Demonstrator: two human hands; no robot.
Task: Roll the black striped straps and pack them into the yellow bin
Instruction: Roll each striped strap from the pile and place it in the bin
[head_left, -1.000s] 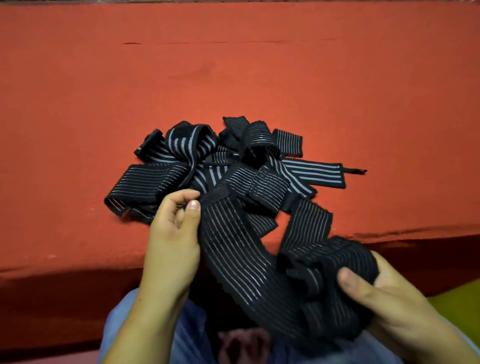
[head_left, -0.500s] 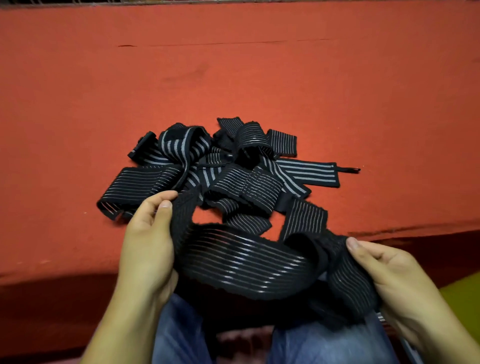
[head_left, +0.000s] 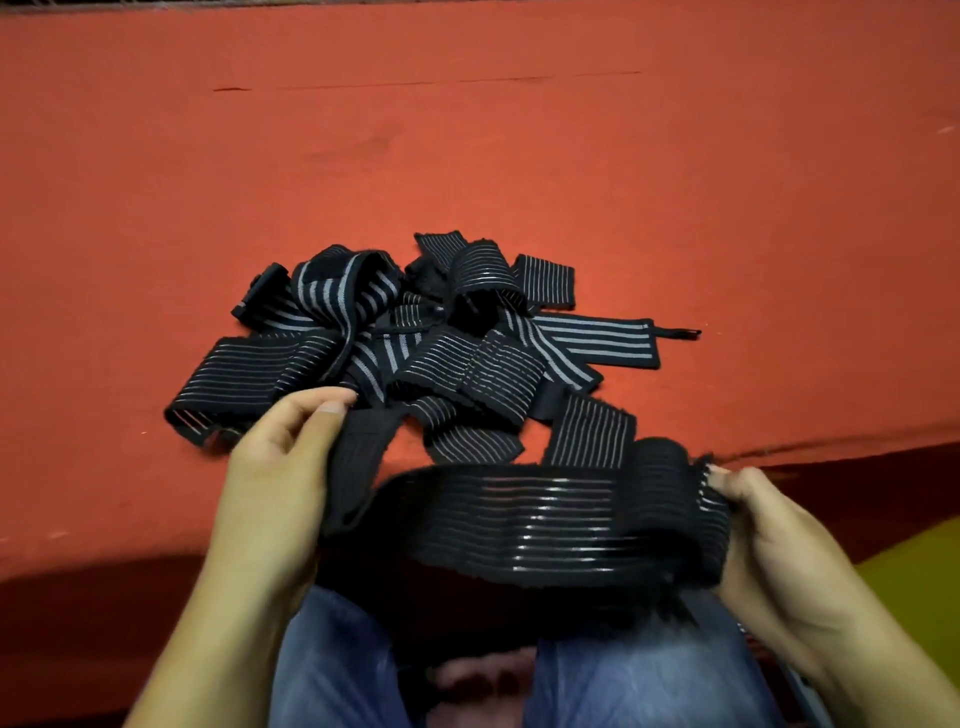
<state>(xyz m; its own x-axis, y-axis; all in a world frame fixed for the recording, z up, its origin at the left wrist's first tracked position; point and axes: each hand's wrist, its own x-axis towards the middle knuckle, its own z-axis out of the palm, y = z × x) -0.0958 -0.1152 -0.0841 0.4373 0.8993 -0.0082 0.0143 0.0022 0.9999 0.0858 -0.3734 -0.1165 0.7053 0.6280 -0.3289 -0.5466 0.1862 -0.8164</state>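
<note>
Head camera: I hold one black striped strap (head_left: 545, 525) stretched out flat between my two hands, above my lap and just short of the table's near edge. My left hand (head_left: 270, 478) pinches its left end between thumb and fingers. My right hand (head_left: 769, 540) grips the bunched right end, fingers curled round it. The pile of straps (head_left: 415, 338) lies loose and tangled on the red table (head_left: 467, 156), just beyond the held one. A corner of the yellow bin (head_left: 919, 577) shows beside my right wrist; I cannot tell what it holds. My jeans (head_left: 649, 675) are below.
</note>
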